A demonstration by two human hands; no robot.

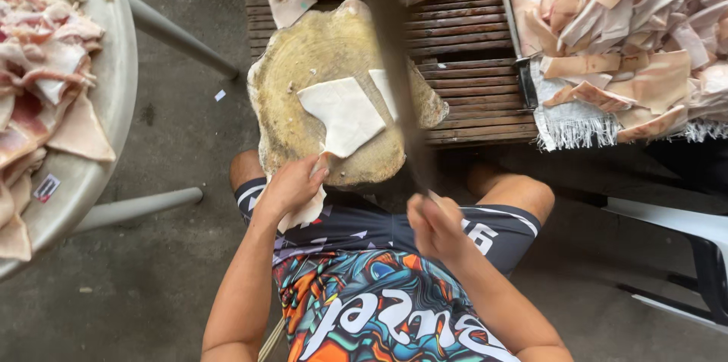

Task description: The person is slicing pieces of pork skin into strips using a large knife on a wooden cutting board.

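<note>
The left hand [292, 184] pinches the near corner of a pale slab of pork skin [343, 115] that lies flat on the round wooden chopping block [303, 59]. The right hand [434, 227] is closed around the handle of a long blade [394, 66], which shows as a dark motion-blurred streak running from the hand up across the block's right side. A smaller piece of skin [384, 89] lies just right of the slab, partly behind the blade.

To cut well, the left fingers should stay at the block's near edge (clear of the blade's line) and keep the slab taut and flat. The slab's long axis runs diagonally, from the near corner in the fingers toward the block's far left; the blade points away from the person, tilted slightly left.

A heap of cut skin [629, 28] sits right of the block, and a tray [114, 89] of meat to its left.
</note>
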